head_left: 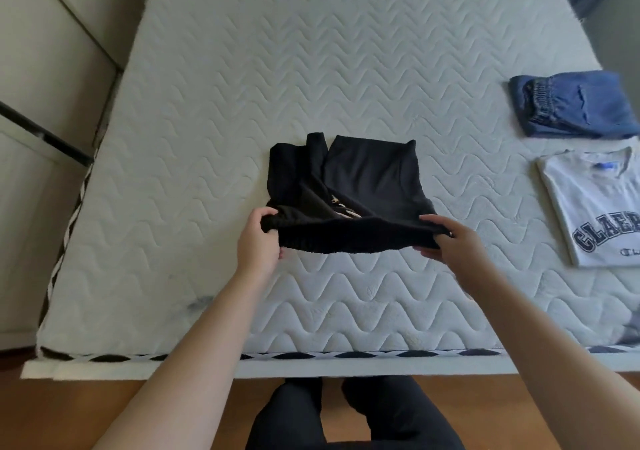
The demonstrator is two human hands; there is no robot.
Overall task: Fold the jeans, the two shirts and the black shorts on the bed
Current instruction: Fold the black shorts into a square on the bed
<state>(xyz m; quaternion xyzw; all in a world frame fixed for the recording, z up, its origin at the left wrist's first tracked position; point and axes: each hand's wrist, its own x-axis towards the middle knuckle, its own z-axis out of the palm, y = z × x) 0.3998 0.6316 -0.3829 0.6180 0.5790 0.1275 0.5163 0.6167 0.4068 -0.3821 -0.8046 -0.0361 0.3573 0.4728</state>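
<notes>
Black shorts (349,186) lie mid-bed (242,86), their ribbed waistband lifted at the near edge: the left hand (258,238) has its grip curled tight round one end, and the right hand (453,241) pinches the other end between thumb and fingers. Folded jeans (571,108) and a folded grey shirt (595,203) rest at the bed's right side, well apart from the shorts.

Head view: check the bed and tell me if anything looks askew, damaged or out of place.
Nothing looks damaged. The black shorts lie rumpled and uneven, with both hands gripping the ribbed waistband, the left hand and right hand. A small dark smudge marks the white quilted mattress near its front-left edge.
</notes>
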